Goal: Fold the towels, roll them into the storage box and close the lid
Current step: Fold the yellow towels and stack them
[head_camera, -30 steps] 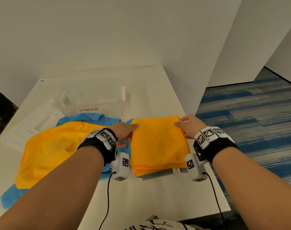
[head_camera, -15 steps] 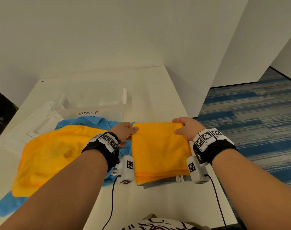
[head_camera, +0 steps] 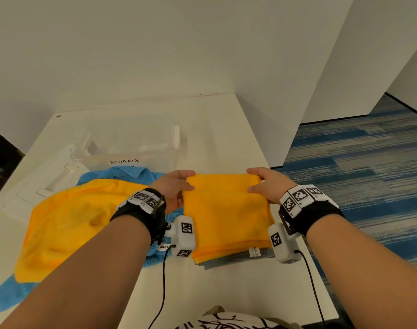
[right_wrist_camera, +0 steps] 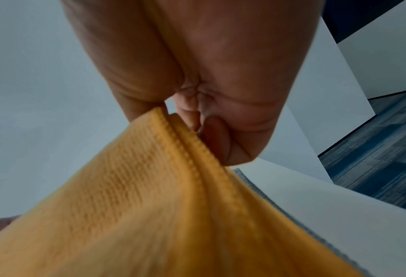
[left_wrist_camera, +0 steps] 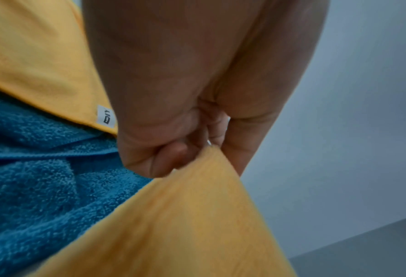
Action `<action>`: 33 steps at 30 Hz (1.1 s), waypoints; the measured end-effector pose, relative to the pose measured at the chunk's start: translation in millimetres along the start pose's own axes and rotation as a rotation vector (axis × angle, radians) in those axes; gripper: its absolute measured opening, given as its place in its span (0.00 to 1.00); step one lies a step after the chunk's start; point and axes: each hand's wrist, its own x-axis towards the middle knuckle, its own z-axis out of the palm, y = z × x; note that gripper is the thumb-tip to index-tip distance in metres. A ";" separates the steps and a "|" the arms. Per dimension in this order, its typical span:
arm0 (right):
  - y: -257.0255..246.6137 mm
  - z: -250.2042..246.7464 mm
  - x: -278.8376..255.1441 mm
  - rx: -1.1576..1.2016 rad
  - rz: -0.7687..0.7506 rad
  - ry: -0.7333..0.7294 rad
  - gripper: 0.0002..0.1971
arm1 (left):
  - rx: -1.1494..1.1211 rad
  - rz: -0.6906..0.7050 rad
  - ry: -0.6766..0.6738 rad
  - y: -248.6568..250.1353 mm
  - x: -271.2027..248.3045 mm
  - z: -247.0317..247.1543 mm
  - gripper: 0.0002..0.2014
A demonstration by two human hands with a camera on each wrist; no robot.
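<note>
The left hand (head_camera: 173, 186) and right hand (head_camera: 267, 184) each pinch a far corner of the folded orange towel (head_camera: 226, 214), thumb over fingers; both wrist views show the cloth caught in a closed grip. A second ago the hands lay against the towel's far edge with fingers closer to flat; half a second ago they had begun to curl around the corners; now the far edge is raised off the counter (head_camera: 217, 129) and drawn taut between them, while the near edge lies on a grey towel (head_camera: 229, 260) at the counter's front. The towel itself sits where it did, right of the loose orange towel (head_camera: 72, 224), which is spread over a blue towel (head_camera: 122, 173). Behind these stands the clear storage box (head_camera: 131, 143), labelled STORAGE and open, with its white lid (head_camera: 48, 181) lying flat to its left; neither has shifted.
</note>
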 end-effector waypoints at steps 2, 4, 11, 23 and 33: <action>-0.3 0.7 -0.3 -0.012 0.000 0.008 0.31 | 0.020 -0.019 -0.004 -2.1 1.2 -1.6 0.20; 0.0 1.7 0.9 -0.015 0.010 0.017 0.33 | 0.051 -0.028 0.011 -4.4 3.2 -3.7 0.22; 5.8 5.6 12.1 -0.080 0.122 0.131 0.29 | 0.388 0.020 0.115 0.5 -1.8 1.8 0.16; 6.1 5.2 10.2 -0.078 0.022 0.177 0.16 | 0.820 0.261 0.223 7.2 -5.7 10.0 0.15; 1.4 4.1 -5.6 -0.298 0.110 -0.095 0.19 | 0.247 -0.018 0.036 -0.2 -14.4 8.5 0.15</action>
